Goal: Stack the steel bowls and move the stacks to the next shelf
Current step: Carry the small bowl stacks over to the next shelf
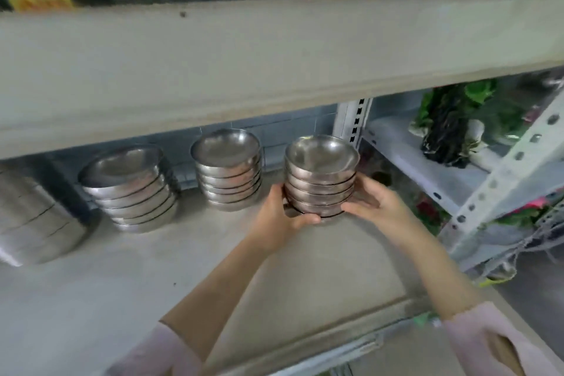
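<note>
A stack of several small steel bowls [321, 180] is gripped from both sides at the right end of the grey shelf board [152, 278]. My left hand [282, 217] cups its lower left side and my right hand [374, 203] cups its lower right side. I cannot tell whether the stack rests on the board or is just lifted. A second stack of steel bowls [229, 174] stands behind and to the left. A wider stack [131, 189] leans a little further left.
A stack of steel containers [33, 223] sits at the far left edge. The board above [274, 64] hangs low over the bowls. To the right stands a white perforated metal rack [500, 180] holding bagged artificial plants [451, 128].
</note>
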Available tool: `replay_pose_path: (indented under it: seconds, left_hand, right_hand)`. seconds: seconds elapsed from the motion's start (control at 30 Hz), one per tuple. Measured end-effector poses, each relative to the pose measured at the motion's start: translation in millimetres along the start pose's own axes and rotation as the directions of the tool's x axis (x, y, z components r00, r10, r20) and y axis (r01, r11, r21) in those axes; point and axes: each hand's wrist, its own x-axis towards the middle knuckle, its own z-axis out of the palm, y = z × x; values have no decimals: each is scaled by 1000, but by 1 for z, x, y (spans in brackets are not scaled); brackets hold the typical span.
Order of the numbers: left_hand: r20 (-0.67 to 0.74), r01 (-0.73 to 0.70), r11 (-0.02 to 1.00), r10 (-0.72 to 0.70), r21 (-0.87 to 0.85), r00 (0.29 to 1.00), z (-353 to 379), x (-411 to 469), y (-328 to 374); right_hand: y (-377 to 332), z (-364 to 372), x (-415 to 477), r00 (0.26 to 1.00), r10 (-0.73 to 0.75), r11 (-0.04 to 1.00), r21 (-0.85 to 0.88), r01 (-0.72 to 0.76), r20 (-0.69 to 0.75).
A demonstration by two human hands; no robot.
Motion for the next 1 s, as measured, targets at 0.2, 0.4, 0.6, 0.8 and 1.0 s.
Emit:
replay_pose_path:
  seconds: [0.2,0.4,0.6,0.8,1.0]
  left_hand:
    - [-200,64,998,-59,21,978,27,33,13]
    - [-282,147,989,-143,-9,949,37,45,16]
    - [-307,149,989,-147,-17,940,40,51,19]
    - [-272,188,979,-159,83,949,33,23,27]
    - [-208,28,957,34,288,977,-31,-98,15]
  right_hand:
    - [11,-25,47,997,-62,994,-89,57,-52]
    - [22,-24,64,995,-86,995,-61,83,-47]
    - [23,-21,72,996,-72,997,-41,70,-48]
    - [11,-10,43,994,-4,989,-148,-12,-108]
    - [-19,43,-43,956,-182,947,-301,108,-231]
